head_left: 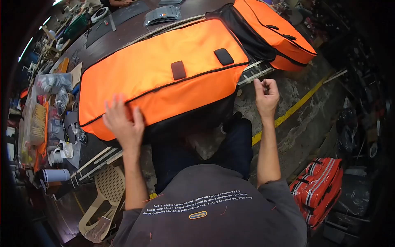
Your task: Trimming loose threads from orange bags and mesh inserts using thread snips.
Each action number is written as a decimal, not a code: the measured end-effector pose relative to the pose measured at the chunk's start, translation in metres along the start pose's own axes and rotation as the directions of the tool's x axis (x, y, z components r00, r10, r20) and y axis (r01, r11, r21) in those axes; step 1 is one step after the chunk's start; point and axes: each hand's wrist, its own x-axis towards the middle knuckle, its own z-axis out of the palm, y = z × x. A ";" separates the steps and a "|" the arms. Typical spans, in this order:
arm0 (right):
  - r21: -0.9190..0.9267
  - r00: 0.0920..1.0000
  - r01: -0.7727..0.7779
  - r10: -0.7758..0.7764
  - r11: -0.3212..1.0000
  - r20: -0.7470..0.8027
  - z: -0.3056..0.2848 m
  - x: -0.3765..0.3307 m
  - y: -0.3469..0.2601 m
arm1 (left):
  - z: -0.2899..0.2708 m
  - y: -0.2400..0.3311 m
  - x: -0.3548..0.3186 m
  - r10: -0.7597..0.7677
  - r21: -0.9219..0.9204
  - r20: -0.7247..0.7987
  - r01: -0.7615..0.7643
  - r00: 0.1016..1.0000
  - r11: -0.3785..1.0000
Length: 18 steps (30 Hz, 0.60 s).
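A large orange bag [164, 74] with black piping lies flat on the dark counter [123, 29], its near edge overhanging toward the person; two black rectangular patches [178, 70] sit on its top face, one near the middle and one further right; the left hand [122, 123] rests palm-down on the bag's near left corner, fingers [111, 108] spread open and flat, gripping nothing; the right hand [266, 96] hangs in the air just off the bag's right end, apart from it, fingers curled loosely inward around nothing that can be made out; a second orange bag [279, 33] with a black side panel lies on the counter's far right end; on the floor to the right a stack of red packs [319, 187] with grey stripes and black straps leans near a yellow floor line [296, 107]; at the left, clear plastic bags [51, 82] hold pale contents too small to tell, near a white mug [54, 156] and a grey cylindrical cup [55, 175]; a beige plastic chair [105, 197] stands below the counter edge.
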 end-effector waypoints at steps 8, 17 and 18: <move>0.109 0.994 0.041 -0.052 0.993 0.096 0.016 0.020 -0.012 | 0.020 0.158 0.030 0.422 -0.605 0.100 -0.282 0.901 0.745; -0.059 0.816 0.119 -0.064 0.991 0.574 0.011 0.099 -0.014 | 0.064 0.226 0.045 0.366 -0.731 -0.090 -0.311 0.926 0.607; -0.067 0.792 0.065 -0.011 0.996 0.611 0.010 0.100 -0.015 | 0.065 0.226 0.043 0.367 -0.732 -0.088 -0.310 0.926 0.607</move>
